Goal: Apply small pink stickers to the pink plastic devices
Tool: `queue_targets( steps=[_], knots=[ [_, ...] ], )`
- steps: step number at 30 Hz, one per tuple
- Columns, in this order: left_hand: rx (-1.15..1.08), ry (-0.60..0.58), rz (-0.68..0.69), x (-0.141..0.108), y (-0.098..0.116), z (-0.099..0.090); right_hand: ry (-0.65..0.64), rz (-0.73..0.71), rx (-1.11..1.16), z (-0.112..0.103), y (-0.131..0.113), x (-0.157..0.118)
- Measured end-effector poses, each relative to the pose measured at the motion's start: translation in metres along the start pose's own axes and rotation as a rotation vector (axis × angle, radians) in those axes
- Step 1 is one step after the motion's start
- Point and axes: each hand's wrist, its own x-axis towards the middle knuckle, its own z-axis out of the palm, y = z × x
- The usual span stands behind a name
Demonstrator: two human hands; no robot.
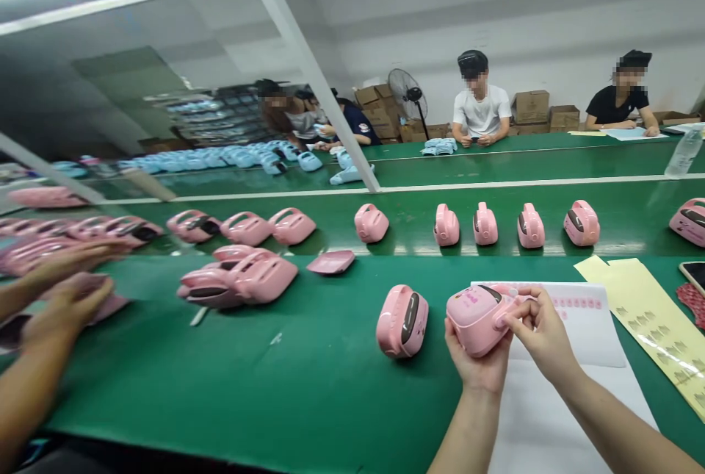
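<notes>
A glossy pink plastic housing [474, 318], with a carry handle and printed pink markings on its face, rests tilted in my left hand [480, 364]. My left fingers are wrapped round it from below. At the housing's right side, by the round end of the handle, my right hand [543, 331] has thumb and forefinger pinched against the surface. Anything small between those fingertips is too fine to make out. Just left of my hands a similar pink housing [393, 321] with a dark window stands upright. Beneath my hands lies a white sheet [587, 334] bearing rows of small pink stickers.
A yellow sticker sheet [650, 320] lies to the right. Several pink housings [532, 225] line the green belt ahead; others [258, 275] are clustered leftward near a loose pink panel [331, 262]. A co-worker's hands [71, 297] handle parts at far left. People sit across.
</notes>
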Motion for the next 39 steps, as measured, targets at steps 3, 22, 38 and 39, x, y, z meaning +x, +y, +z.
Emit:
queue_targets(
  steps=[3,22,38,39],
  knots=[
    [-0.005,-0.004,0.022,-0.001,0.001,-0.002,0.028,-0.14,-0.172,0.001,0.003,-0.002],
    [-0.012,-0.146,-0.063,0.002,0.018,-0.019,0.101,-0.944,-0.961,0.005,-0.018,-0.02],
    [0.115,-0.192,-0.121,0.002,0.014,-0.013,-0.018,-0.679,-0.894,-0.016,-0.008,-0.012],
    [0.165,-0.188,-0.101,0.001,0.014,-0.013,0.006,-0.601,-0.839,-0.024,-0.01,-0.008]
  ],
)
